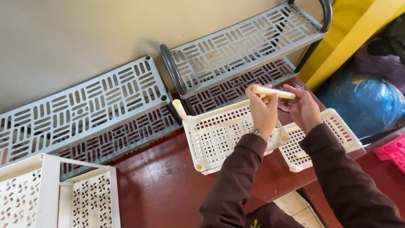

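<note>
The left hand (262, 110) covers the middle of the cream tube (274, 92). A grey shelf (76, 114) and a white rack (55, 194) run off the left edge. The forearms hide parts of two white baskets (215, 135).

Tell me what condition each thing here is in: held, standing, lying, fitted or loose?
Cream tube: held level in both hands.
Left hand: closed around the tube's left end.
Right hand: pinching the tube's right end.
Near cream basket tray: lying flat on the table, one post fitted at its back left corner.
Second cream tray: lying flat beside it.
Grey racks: leaning against the wall.
</note>
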